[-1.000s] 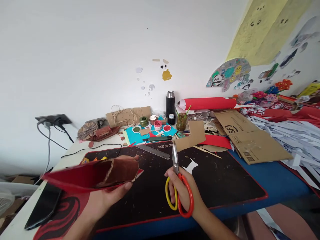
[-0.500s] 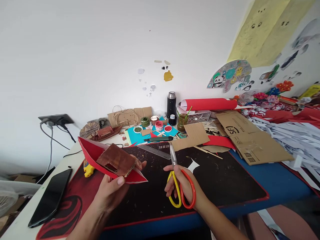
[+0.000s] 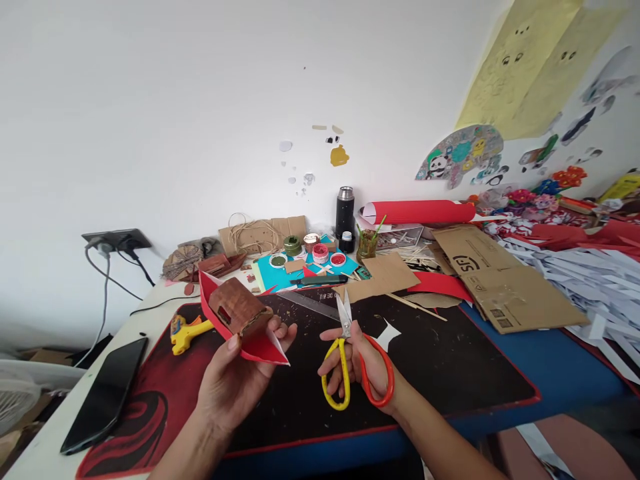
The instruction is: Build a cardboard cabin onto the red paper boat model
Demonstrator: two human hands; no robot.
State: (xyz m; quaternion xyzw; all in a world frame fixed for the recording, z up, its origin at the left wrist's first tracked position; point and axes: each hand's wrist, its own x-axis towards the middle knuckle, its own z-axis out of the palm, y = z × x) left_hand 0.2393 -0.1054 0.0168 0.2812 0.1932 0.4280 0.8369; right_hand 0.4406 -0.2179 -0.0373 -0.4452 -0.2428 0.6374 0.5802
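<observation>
My left hand (image 3: 240, 380) grips a red paper boat (image 3: 260, 348) with a brown cabin (image 3: 235, 303) set in its hull, held tilted above the mat. A dark window opening shows in the cabin's side. In my right hand (image 3: 357, 363) are scissors (image 3: 345, 327) with one yellow and one red handle. Their blades point away from me and stand slightly apart, with nothing between them. A white paper scrap (image 3: 388, 335) lies on the mat just right of the scissors. Beyond the blades rests a clear ruler (image 3: 310, 304).
On the left are a phone (image 3: 105, 393) and a yellow glue gun (image 3: 189, 333). Paint pots (image 3: 320, 252), a cutter knife (image 3: 319, 280), a black flask (image 3: 345, 212) and cardboard (image 3: 505, 280) line the back. White paper strips (image 3: 565, 280) pile up at the right.
The boat has turned and moved right, uncovering the glue gun. The scissors' handles and blades have spread apart. The view has shifted slightly.
</observation>
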